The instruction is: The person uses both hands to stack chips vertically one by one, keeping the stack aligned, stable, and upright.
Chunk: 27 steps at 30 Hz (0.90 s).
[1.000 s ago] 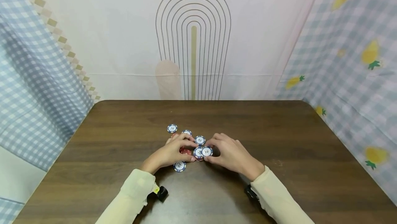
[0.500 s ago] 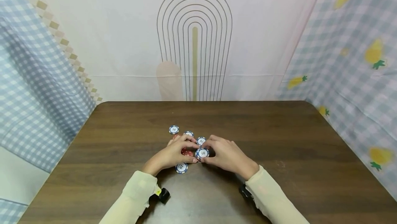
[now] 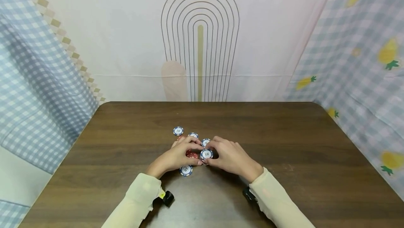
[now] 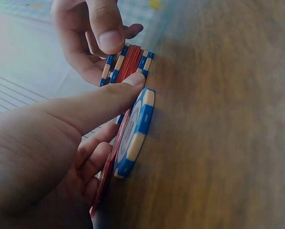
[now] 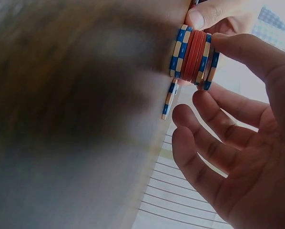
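A short stack of poker chips [image 5: 191,55], red in the middle with blue-and-white ones at both ends, stands on the table between the hands. My left hand [image 3: 176,156] holds its side with thumb and finger. Between thumb and forefinger, my right hand [image 3: 233,158] pinches a blue-and-white chip [image 3: 206,154] marked 10, right over the stack. In the right wrist view this chip [image 5: 212,71] tilts a little, with a narrow gap below part of it. Red chips [image 3: 192,155] lie under the curve of the left hand, partly hidden.
Loose blue-and-white chips lie around the left hand: one at the far left [image 3: 178,131], one behind the fingers [image 3: 193,135], one behind the stack [image 3: 206,142] and one in front [image 3: 186,170]. Curtains hang beyond the wooden table [image 3: 268,126].
My right hand has moved left, bringing its chip from beside the stack's top to right over it. The left hand stays around the stack.
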Each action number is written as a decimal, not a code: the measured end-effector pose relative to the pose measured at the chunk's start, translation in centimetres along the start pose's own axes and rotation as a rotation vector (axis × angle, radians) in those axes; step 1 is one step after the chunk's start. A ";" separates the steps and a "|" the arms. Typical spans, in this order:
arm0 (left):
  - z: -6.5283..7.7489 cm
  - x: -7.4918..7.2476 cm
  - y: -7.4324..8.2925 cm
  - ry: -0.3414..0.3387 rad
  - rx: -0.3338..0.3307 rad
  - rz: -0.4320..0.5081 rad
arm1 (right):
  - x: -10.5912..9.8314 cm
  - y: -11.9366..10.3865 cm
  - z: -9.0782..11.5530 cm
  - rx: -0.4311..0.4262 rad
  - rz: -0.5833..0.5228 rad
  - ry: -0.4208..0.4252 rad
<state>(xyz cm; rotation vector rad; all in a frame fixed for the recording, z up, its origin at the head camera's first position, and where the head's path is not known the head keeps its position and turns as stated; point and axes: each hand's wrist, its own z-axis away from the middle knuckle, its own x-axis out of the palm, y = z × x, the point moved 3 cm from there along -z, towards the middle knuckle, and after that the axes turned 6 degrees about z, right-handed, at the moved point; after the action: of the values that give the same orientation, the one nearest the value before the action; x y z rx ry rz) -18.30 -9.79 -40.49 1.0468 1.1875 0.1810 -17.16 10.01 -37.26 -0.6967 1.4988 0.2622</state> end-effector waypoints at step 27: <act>0.1 0.0 0.0 0.013 0.024 0.001 | 0.6 1.0 0.3 0.026 -0.129 -0.107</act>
<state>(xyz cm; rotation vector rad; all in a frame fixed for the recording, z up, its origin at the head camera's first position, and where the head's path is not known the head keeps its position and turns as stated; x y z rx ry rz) -18.21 -9.86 -40.49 1.0684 1.2029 0.1751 -17.39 10.83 -38.13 -0.7440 1.3479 0.1787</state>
